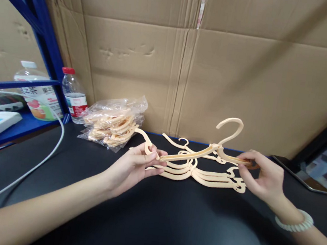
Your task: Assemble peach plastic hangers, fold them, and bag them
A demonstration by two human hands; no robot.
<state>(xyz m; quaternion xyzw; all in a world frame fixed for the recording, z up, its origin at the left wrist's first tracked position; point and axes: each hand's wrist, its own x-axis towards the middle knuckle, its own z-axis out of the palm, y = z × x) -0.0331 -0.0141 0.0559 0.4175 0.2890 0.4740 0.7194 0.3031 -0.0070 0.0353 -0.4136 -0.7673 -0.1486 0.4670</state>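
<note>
A cream plastic hanger [187, 156] is raised above the black table, its hook [233, 128] pointing up. My left hand [136, 163] pinches its left end, where a curved piece sticks up and to the left. My right hand [261, 174] is closed on the right arm of the hanger, and its fingers hide part of that end. Behind and below the raised hanger, several similar hangers [210, 181] lie together on the table, partly covered by it.
A clear plastic bag [113, 121] of cream pieces lies behind my left hand. Left of it are a red-capped bottle [74, 97], a blue frame [43, 55] and a white cable [52, 153]. A dark phone-like slab [299, 174] lies at the right; cardboard [136, 54] stands behind.
</note>
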